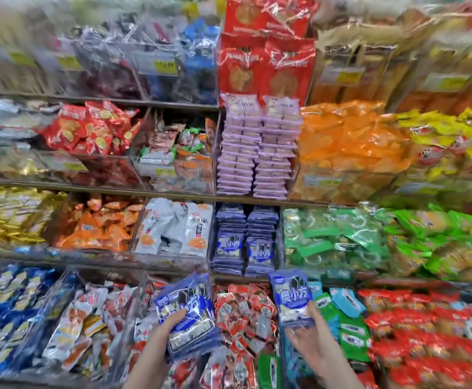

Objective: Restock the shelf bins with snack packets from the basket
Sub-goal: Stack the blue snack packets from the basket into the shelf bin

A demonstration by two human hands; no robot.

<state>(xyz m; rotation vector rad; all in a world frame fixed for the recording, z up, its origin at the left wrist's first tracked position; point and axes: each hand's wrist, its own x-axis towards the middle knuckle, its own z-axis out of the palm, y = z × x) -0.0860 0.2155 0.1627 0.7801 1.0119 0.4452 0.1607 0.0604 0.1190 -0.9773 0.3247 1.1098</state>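
My left hand grips a thick stack of blue snack packets, tilted to the right, low in the middle of the view. My right hand holds a single blue packet upright by its lower edge. Both are below and in front of a clear shelf bin that holds two neat rows of the same blue packets. The basket is not in view.
Shelves of clear bins fill the view: white-and-orange packets left of the blue bin, green packets to its right, lilac packet stacks above. Red packets lie in the bottom bins between my hands.
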